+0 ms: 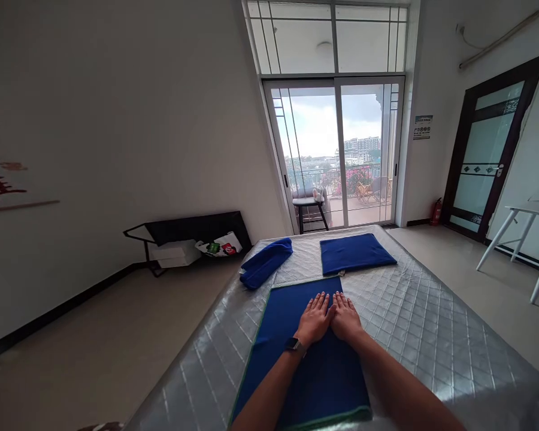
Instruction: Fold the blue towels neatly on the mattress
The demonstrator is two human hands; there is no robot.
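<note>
A blue towel with a green edge (291,335) lies spread flat on a grey quilted mattress (422,323). My left hand (315,318) and my right hand (345,317) rest side by side on the towel's middle, palms down, fingers stretched flat, thumbs touching. A dark watch sits on my left wrist. Farther back a folded blue towel (354,252) lies flat, and a bunched blue towel (265,262) lies near the mattress's far left corner.
A low black rack (193,230) with white boxes and a bag stands by the left wall. Glass sliding doors (336,149) with a stool outside are behind the mattress. A white table (527,230) stands at the right, near a dark door and a red fire extinguisher.
</note>
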